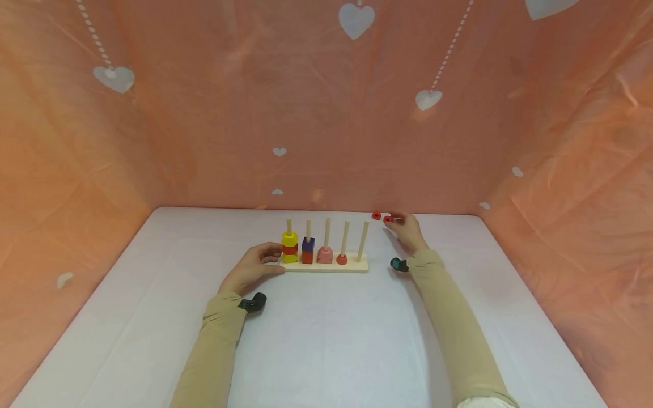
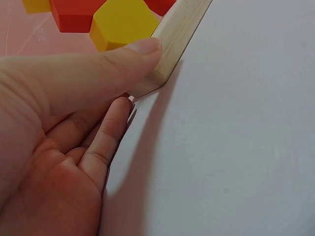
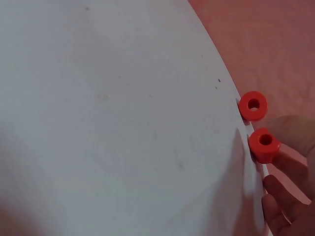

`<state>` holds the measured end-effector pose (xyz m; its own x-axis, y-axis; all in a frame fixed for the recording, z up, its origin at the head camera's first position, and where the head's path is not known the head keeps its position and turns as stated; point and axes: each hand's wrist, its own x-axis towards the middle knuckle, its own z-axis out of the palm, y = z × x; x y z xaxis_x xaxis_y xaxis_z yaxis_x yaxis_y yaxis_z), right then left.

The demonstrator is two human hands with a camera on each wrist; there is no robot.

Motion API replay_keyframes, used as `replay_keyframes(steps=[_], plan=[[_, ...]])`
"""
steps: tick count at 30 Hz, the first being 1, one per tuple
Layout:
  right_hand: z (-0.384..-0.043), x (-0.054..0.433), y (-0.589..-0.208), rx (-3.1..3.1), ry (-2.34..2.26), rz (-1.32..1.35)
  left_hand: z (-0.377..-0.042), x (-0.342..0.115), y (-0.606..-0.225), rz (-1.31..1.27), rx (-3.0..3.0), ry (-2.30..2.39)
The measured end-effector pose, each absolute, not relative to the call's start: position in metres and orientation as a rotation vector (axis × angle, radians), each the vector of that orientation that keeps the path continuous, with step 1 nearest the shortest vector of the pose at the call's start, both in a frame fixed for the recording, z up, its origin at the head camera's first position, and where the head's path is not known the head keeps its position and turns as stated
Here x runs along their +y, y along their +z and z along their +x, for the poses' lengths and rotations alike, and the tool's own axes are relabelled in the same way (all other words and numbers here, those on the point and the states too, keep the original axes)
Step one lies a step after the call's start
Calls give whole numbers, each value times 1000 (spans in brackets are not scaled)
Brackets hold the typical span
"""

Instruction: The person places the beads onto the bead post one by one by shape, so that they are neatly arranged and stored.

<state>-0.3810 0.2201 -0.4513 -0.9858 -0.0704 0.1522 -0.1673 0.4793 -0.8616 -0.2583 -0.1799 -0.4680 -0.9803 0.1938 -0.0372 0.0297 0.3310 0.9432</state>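
Note:
A wooden peg board (image 1: 326, 268) with several upright pegs stands near the far side of the table. My left hand (image 1: 251, 266) grips its left end, thumb (image 2: 142, 46) on the front edge and the other fingers behind. On the leftmost peg, yellow (image 1: 289, 239) and red blocks are stacked. A purple block (image 1: 308, 245) sits over a red one on the second peg, then come a pink block (image 1: 325, 256) and a small red bead (image 1: 342, 259). The rightmost peg (image 1: 363, 242) is bare. At the far edge my right hand (image 1: 406, 229) pinches a red bead (image 3: 264, 146) with a hole through it.
Another red bead (image 3: 253, 105) lies right beside the pinched one, at the table's far edge. White cloth covers the table (image 1: 326, 334). Orange sheets (image 1: 316, 113) with pale hearts hang behind it and at both sides.

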Motion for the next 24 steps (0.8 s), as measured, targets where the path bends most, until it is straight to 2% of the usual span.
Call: replay_keyframes(steps=[24], plan=[[-380, 208, -456, -2590, 1507, 197, -256, -179, -465, 153, 2450, 1705]])
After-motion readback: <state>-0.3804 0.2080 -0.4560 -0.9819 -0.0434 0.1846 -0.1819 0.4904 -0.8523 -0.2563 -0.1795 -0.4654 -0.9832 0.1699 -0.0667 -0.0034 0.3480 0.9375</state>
